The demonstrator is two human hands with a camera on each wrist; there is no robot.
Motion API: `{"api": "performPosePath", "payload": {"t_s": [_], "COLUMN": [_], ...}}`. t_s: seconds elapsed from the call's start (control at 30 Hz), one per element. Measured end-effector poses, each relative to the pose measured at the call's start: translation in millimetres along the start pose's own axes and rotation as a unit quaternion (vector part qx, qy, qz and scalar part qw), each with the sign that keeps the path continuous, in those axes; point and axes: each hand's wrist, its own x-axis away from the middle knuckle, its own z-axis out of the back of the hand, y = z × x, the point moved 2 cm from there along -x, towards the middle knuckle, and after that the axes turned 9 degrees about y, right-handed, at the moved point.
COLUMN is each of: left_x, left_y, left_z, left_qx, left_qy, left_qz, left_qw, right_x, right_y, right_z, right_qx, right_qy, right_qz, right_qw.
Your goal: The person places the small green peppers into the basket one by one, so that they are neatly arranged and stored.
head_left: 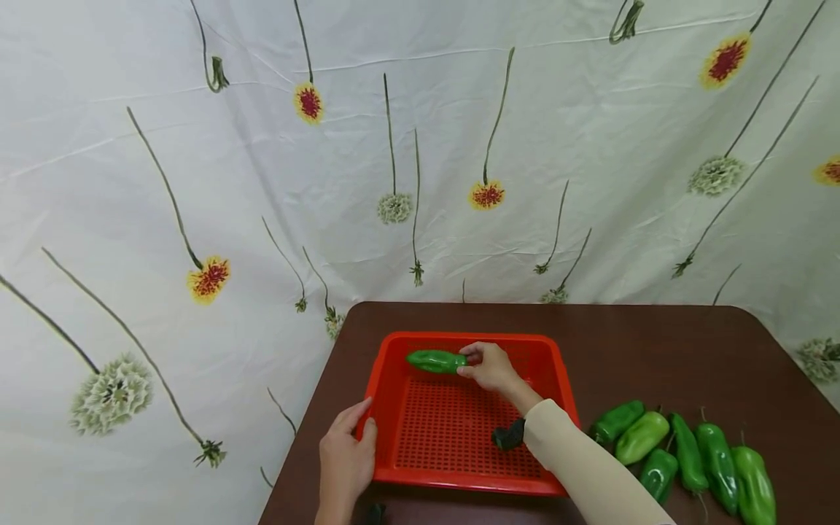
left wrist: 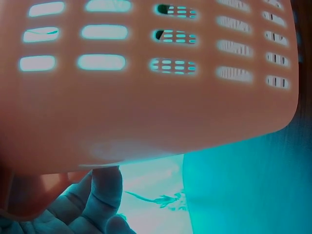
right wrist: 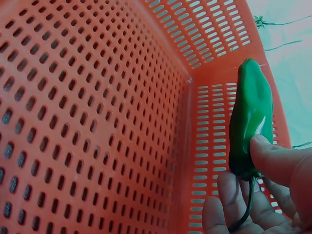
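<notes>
My right hand (head_left: 488,366) grips a green pepper (head_left: 436,361) by its stem end, inside the far part of a red plastic basket (head_left: 469,484). In the right wrist view the thumb lies on the pepper (right wrist: 249,117), and its dark stem hangs down among the fingers. With my left hand (head_left: 348,448) I hold the basket's left rim; in the left wrist view the fingers curl at the rim of the basket (left wrist: 146,112), partly hidden behind it. The perforated basket floor shows under the right arm.
Several green peppers (head_left: 689,456) lie on the dark brown table (head_left: 643,350) right of the basket. A black wrist device (head_left: 508,435) is strapped by the right sleeve. Behind the table hangs a white cloth (head_left: 446,160) printed with flowers.
</notes>
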Motion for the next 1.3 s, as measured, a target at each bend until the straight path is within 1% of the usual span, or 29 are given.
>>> {"api": "performPosePath", "payload": {"t_s": [0.1,0.2,0.37,0.57,0.7,0.93,1.0,1.13,1.23,1.3], "left_x": [0.5,0.6,0.9,1.3,1.5,0.7,0.6,0.8,1.3,1.7], "left_y": [-0.4,0.1,1.8,2.4,1.7,1.5,1.4,1.5,2.2,2.6], "left_z": [-0.8,-0.8,-1.8,-2.2,-2.3,-2.0,-2.1,-2.1,-1.9,-1.8], "left_qx": [-0.002,-0.006,-0.006,-0.005,-0.008,-0.012,-0.012,-0.014,-0.016,-0.016], "left_qy": [0.004,0.008,0.001,0.006,0.002,0.005,0.005,0.002,-0.002,-0.005], "left_qz": [-0.001,0.000,0.001,-0.003,0.003,0.001,0.002,0.006,0.010,0.011], "left_qw": [1.0000,1.0000,1.0000,1.0000,1.0000,0.9999,0.9999,0.9999,0.9998,0.9998], "right_x": [0.9,1.5,3.0,1.4,1.6,2.8,3.0,3.1,3.4,3.8], "right_y": [2,3,6,11,14,20,21,21,20,19], "right_z": [-3,-5,-4,-7,-11,-19,-20,-22,-23,-23], "right_qx": [-0.005,-0.001,0.011,0.012,0.010,0.032,0.032,0.034,0.047,0.057], "right_qy": [-0.006,-0.010,-0.008,-0.009,-0.011,-0.013,-0.014,-0.011,-0.010,-0.009], "right_qz": [0.003,-0.003,-0.018,-0.021,-0.026,-0.019,-0.022,-0.022,-0.021,-0.014], "right_qw": [1.0000,0.9999,0.9997,0.9997,0.9996,0.9992,0.9992,0.9991,0.9986,0.9982]}}
